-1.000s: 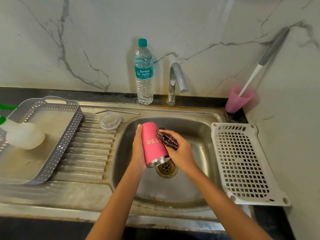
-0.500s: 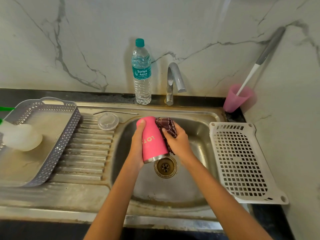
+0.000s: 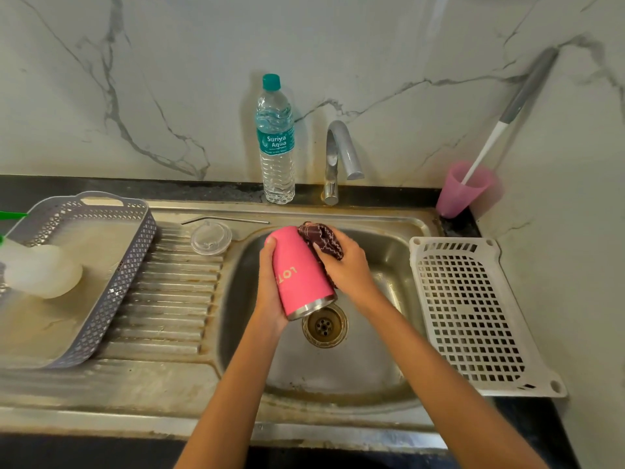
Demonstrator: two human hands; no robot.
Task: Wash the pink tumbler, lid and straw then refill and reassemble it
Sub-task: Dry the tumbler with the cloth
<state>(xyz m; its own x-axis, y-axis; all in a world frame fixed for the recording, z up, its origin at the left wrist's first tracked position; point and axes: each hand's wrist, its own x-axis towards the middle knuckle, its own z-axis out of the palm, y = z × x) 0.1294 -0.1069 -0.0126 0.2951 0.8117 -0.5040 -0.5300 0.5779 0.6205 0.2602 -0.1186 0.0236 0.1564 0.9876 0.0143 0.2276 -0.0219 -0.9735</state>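
Observation:
My left hand [image 3: 269, 292] grips the pink tumbler [image 3: 299, 272] over the steel sink [image 3: 389, 252], tilted with its steel open rim toward me above the drain [image 3: 324, 326]. My right hand [image 3: 348, 269] holds a dark maroon scrubbing cloth [image 3: 321, 240] pressed against the tumbler's right side near its base. The clear lid [image 3: 210, 237] lies on the ribbed drainboard left of the basin. Just behind it, along the sink's back edge, lies the metal straw [image 3: 225, 219].
A water bottle [image 3: 275, 143] and the tap [image 3: 340, 157] stand behind the sink. A grey basket [image 3: 111, 289] holding a white soap bottle [image 3: 40, 272] sits at left. A white perforated tray [image 3: 473, 319] lies right of the basin, a pink cup [image 3: 461, 191] with a brush behind it.
The tumbler has turned in my left hand and shifted slightly. My right hand has slid the cloth from the tumbler's front to its right side and base end.

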